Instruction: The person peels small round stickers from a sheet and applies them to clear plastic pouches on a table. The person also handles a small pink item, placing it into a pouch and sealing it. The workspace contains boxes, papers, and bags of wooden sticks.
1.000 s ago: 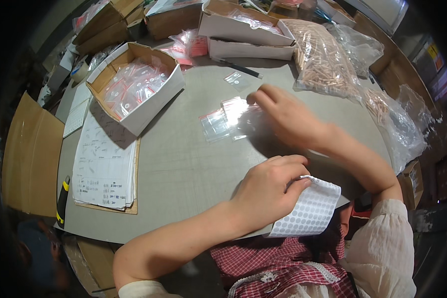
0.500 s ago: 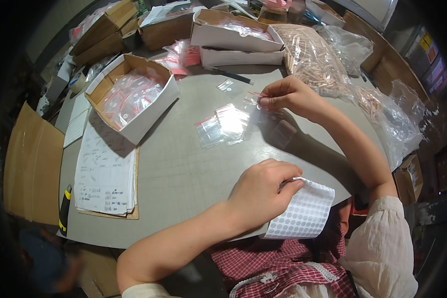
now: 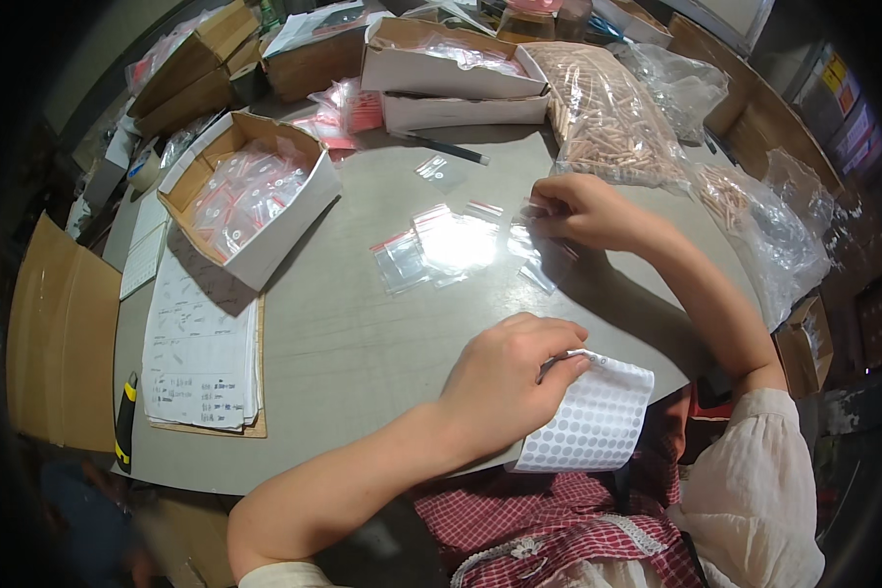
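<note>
My left hand is closed on the top edge of a white sticker sheet with rows of grey round dots, hanging over the table's front edge. My right hand is pinched at a small clear zip bag at the right of a loose spread; glare and the fingers hide part of it. Beside it, several zip bags with red strips lie overlapping in bright reflected light. A single zip bag with a small round mark lies farther back.
At left, a white box holds many zip bags, next to papers on a clipboard and a yellow-black cutter. Behind are a pen, stacked white boxes and a large bag of wooden pegs.
My right hand has moved right and slightly nearer, leaving the bag it held among the others. My left hand keeps hold of the sticker sheet. The view has shifted slightly.
</note>
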